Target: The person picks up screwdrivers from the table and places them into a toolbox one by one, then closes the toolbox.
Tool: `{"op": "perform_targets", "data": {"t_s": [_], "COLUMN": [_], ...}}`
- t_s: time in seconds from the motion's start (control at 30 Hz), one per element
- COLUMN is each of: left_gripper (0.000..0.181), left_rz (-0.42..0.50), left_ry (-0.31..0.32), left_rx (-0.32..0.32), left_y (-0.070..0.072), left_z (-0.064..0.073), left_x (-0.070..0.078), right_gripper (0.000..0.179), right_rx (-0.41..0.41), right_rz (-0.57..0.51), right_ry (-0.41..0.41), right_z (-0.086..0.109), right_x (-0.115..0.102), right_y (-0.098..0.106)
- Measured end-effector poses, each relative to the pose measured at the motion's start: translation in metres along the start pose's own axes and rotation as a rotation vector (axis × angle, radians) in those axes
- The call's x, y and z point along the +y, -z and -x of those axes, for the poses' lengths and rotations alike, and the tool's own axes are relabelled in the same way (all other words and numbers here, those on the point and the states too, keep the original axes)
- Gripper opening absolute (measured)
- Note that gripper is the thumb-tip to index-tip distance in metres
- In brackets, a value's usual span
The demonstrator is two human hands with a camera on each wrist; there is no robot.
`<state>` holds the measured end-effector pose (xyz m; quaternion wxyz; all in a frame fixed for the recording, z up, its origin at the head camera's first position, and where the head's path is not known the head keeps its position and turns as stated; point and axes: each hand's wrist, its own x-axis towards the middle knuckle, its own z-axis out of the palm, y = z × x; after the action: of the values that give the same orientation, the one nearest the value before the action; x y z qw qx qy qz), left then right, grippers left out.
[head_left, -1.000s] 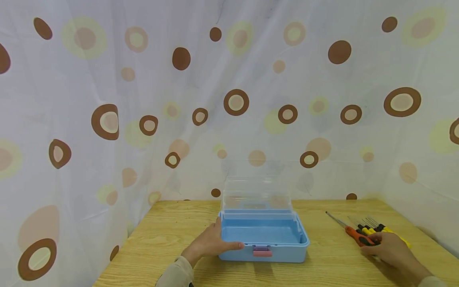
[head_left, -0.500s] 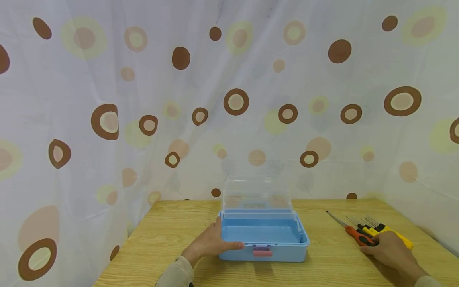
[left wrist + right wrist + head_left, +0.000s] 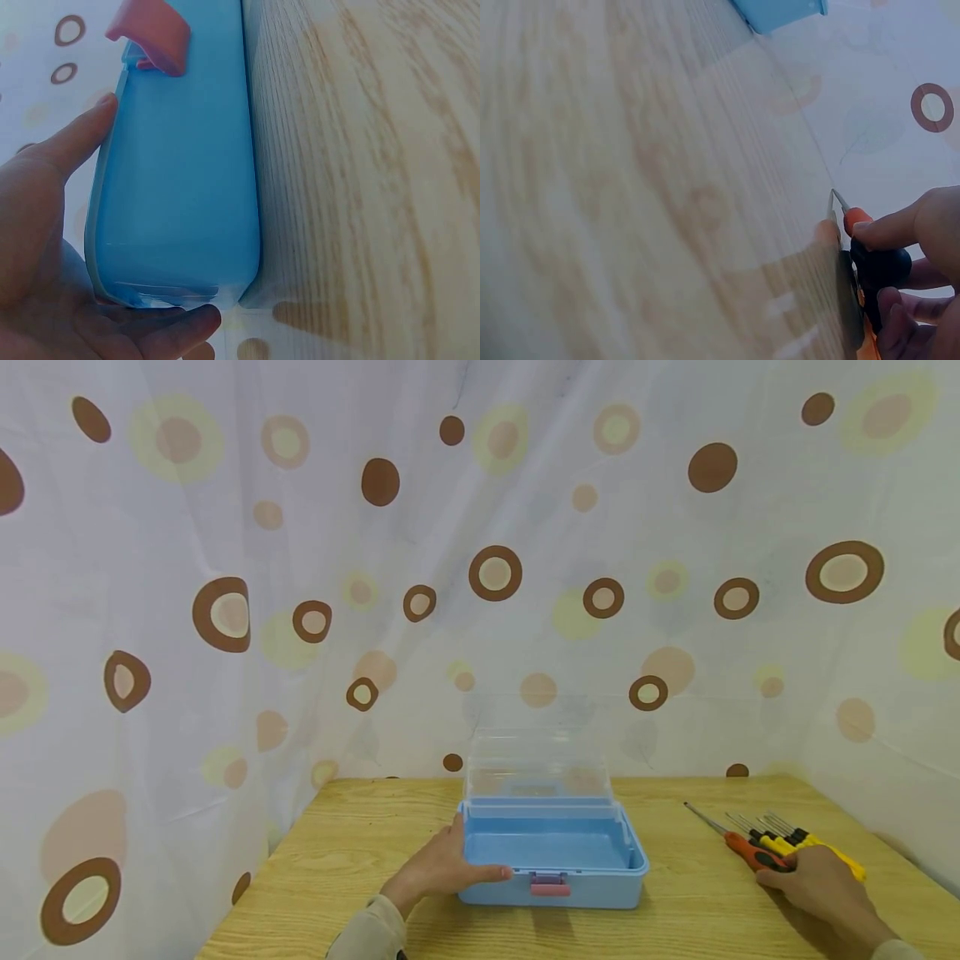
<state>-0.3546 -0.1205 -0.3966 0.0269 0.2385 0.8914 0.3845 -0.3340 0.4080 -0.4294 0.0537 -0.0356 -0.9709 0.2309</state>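
Note:
A light-blue plastic toolbox [image 3: 555, 889] with a clear lid [image 3: 536, 764] raised and a pink latch [image 3: 550, 889] stands on the table. My left hand [image 3: 441, 867] rests at its left front corner, thumb along the front rim and the other fingers by the left end; in the left wrist view the left hand [image 3: 67, 247] touches the blue wall. At the right, my right hand [image 3: 821, 885] holds the red-and-black handle of a screwdriver [image 3: 742, 847], whose shaft points away to the left. Close up, the right hand [image 3: 922, 262] has its thumb on the handle [image 3: 885, 266], fingers partly hidden.
Several smaller screwdrivers [image 3: 804, 838] with yellow-and-black handles lie side by side just beyond the right hand. A wooden table [image 3: 337, 860] carries everything. A white curtain [image 3: 420, 527] with brown and cream circles hangs behind and at both sides.
The right hand has settled a little on the red-and-black handle, baring more of the yellow screwdrivers. The left hand and toolbox have stayed in place.

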Motion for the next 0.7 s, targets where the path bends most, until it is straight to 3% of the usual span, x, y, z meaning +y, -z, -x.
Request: {"op": "perform_targets", "data": {"t_s": [0.3,0.57,0.7], "left_gripper": [0.122,0.122,0.122], "left_rz": [-0.02,-0.019,-0.023], "left_ry": [0.024,0.018,0.011], "left_rx": [0.004,0.007,0.008], "left_y": [0.0006,-0.0002,-0.0002], "left_z": [0.001,0.0005,0.0004], "left_x": [0.0003,-0.0007,-0.0003], "right_gripper": [0.059,0.084,0.088], "right_rx": [0.022,0.004,-0.006], "right_rz": [0.02,-0.056,-0.094], "right_ry": [0.01,-0.035,-0.052], "right_z": [-0.0015,-0.0012,-0.0019], "right_x": [0.0034,0.0096,0.0105], "right_y": [0.0039,0.0073,0.0077]}}
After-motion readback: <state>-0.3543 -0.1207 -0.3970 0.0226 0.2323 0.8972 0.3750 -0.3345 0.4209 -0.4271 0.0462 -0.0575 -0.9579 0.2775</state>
